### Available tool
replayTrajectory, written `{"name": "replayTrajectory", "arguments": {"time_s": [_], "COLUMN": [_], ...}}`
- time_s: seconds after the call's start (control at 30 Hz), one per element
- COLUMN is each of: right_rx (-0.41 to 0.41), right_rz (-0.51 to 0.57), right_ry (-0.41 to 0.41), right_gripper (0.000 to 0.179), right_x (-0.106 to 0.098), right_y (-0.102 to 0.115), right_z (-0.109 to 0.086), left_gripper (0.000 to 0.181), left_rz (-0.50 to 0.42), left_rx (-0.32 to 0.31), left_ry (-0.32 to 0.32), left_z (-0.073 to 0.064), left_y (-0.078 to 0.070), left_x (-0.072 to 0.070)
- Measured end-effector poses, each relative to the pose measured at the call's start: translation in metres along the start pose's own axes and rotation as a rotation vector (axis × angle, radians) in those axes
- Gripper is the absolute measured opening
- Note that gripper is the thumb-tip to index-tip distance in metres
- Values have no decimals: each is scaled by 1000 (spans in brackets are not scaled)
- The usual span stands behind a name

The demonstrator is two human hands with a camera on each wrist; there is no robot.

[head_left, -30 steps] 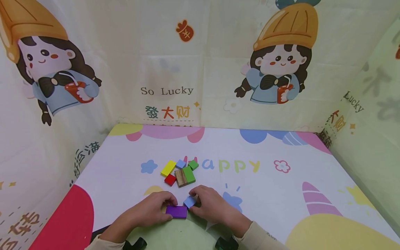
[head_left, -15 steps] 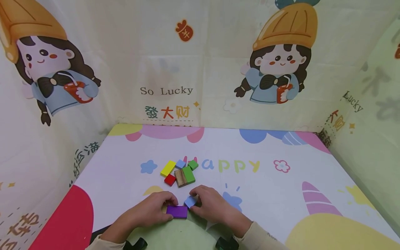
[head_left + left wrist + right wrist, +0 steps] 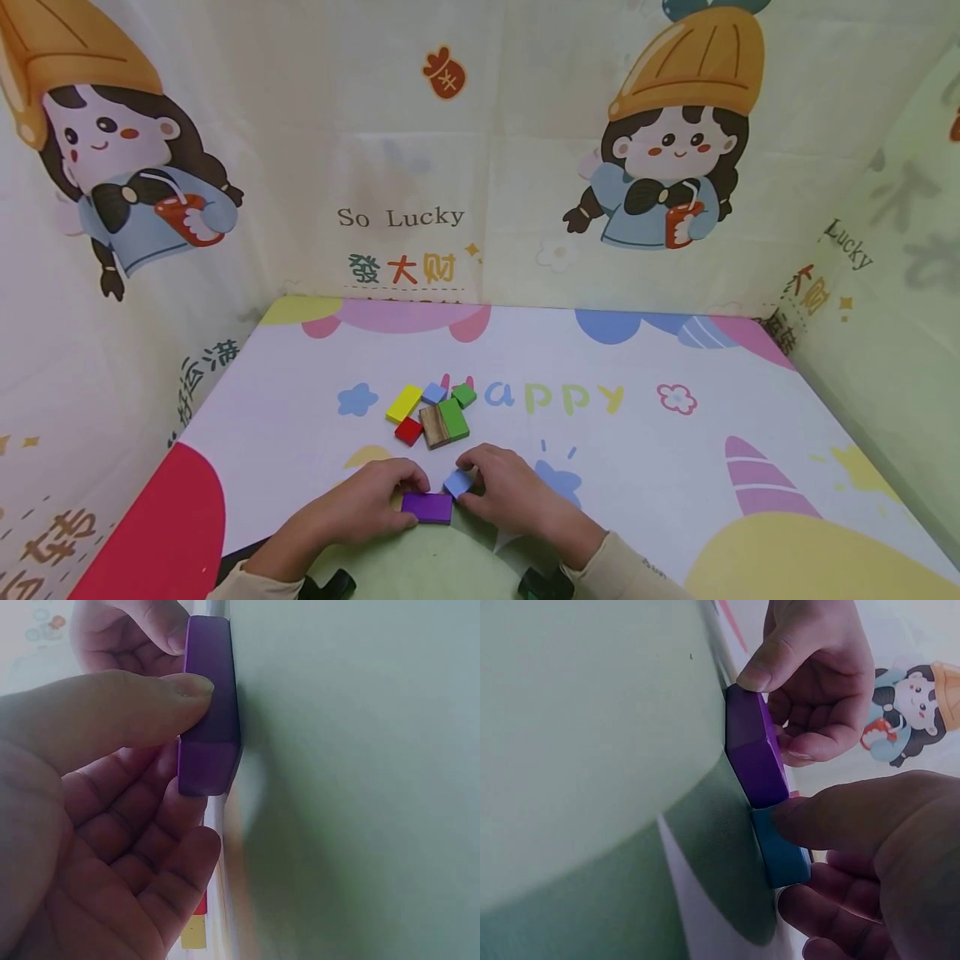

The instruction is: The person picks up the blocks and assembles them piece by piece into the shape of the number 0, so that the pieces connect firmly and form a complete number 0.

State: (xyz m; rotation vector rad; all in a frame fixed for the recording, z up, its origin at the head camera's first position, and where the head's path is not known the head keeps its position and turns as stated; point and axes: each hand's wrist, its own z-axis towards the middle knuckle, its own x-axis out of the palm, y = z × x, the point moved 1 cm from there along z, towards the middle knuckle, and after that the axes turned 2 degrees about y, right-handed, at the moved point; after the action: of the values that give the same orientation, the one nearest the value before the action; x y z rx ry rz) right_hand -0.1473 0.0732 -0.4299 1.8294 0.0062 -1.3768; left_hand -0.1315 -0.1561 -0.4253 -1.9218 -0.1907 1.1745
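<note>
The smooth purple rectangular block sits pinched between thumb and fingers of my left hand, probably for steadiness; my right hand grips the small blue cuboid, seemingly touching its end.

A white tabletop, printed with pastel shapes, is enclosed at the back and both sides by creased cream sheeting, decorated with orange-hatted cartoon figures and the words "So Lucky".

Backdrop — "So Lucky", "發大财"; right cloth, "Lucky"; tabletop — "Happy".
</note>
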Motion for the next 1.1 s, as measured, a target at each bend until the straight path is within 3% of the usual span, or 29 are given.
{"name": "replayTrajectory", "arguments": {"time_s": [1.1], "right_rx": [26], "right_rz": [-29], "right_ry": [19], "right_gripper": [36], "right_x": [0], "right_y": [4], "right_z": [0], "left_gripper": [28], "left_rz": [11], "left_rx": [-44], "left_ry": [6], "left_z": [1], "left_y": [-4], "left_x": [-1]}}
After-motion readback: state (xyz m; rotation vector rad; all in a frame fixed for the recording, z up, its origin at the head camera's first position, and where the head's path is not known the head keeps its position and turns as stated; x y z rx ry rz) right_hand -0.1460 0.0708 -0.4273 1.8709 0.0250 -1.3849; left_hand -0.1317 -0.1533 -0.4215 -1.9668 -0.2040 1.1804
